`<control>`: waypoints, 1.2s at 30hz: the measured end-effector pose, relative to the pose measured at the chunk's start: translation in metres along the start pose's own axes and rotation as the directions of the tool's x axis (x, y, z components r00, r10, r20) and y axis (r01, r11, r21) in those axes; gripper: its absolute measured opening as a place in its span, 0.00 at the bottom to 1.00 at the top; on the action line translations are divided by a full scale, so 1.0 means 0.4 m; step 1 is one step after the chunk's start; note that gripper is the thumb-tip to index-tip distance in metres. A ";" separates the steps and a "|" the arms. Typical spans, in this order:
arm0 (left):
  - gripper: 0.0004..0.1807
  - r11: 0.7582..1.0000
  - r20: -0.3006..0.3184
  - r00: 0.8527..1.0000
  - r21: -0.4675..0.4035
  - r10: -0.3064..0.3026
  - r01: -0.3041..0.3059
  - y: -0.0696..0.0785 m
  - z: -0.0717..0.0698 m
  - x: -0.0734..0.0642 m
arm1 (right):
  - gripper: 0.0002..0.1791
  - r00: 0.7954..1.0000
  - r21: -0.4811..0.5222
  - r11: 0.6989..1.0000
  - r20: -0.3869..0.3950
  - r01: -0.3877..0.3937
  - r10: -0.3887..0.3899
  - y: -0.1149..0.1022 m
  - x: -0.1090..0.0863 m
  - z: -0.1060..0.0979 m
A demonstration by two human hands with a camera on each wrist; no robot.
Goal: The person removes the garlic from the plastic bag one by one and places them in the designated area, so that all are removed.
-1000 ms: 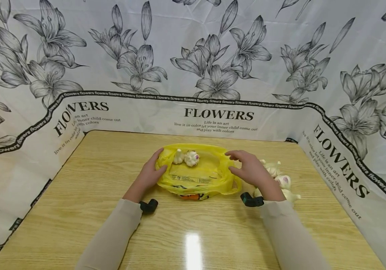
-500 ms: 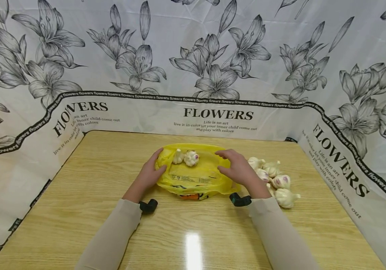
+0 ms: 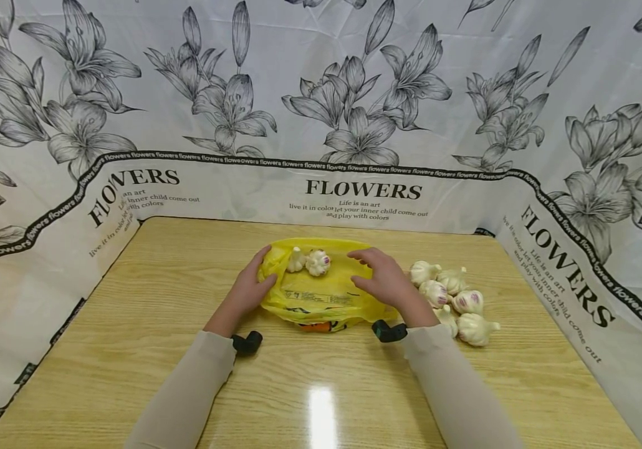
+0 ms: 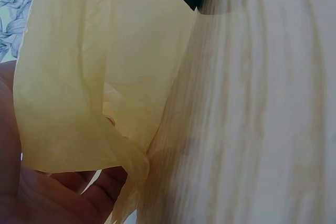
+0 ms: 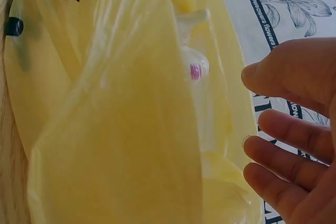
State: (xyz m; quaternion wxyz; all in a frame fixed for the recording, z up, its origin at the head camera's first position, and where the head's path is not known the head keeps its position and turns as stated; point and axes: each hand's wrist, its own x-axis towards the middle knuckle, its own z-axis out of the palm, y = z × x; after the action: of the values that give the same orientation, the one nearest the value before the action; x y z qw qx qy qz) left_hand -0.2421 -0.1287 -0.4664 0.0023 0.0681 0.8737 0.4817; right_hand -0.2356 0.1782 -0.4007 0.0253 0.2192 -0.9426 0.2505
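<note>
A yellow plastic bag [image 3: 326, 302] lies on the table with its mouth open toward me. Two garlic bulbs [image 3: 318, 262] show in its back left part. My left hand [image 3: 248, 287] rests against the bag's left end, thumb and fingers spread apart; in the left wrist view the plastic hides part of the fingers [image 4: 107, 184]. Over the right part of the bag's mouth is my right hand [image 3: 384, 279], fingers relaxed and nothing between them. In the right wrist view, that hand's fingertips [image 5: 257, 174] are near the bag's edge, and a bulb [image 5: 195, 66] shows inside.
Several more garlic bulbs [image 3: 469, 302] are piled on the wooden table [image 3: 147, 349] just right of the bag, close to my right forearm. White cloth walls [image 3: 363, 193] printed with flowers and lettering enclose the table's back and sides.
My right hand has moved left from the bag's right end to over its mouth, uncovering more of the garlic pile. My left hand and the two bulbs inside stay in place.
</note>
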 end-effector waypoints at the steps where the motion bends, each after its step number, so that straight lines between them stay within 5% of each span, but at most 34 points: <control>1: 0.37 1.000 0.001 1.000 0.000 0.000 0.000 0.000 0.000 0.000 | 0.28 1.000 0.005 1.000 0.000 0.002 -0.002 -0.002 0.002 0.002; 36: 0.37 1.000 0.002 1.000 -0.007 0.004 -0.004 0.003 0.001 -0.001 | 0.31 0.994 0.046 0.996 0.082 -0.076 0.072 -0.044 0.083 0.069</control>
State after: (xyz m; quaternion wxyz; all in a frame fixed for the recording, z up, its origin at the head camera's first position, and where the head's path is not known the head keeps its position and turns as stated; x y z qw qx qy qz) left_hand -0.2414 -0.1277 -0.4658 0.0024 0.0705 0.8718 0.4848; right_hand -0.2563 0.1381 -0.4115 -0.0271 0.1946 -0.9439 0.2653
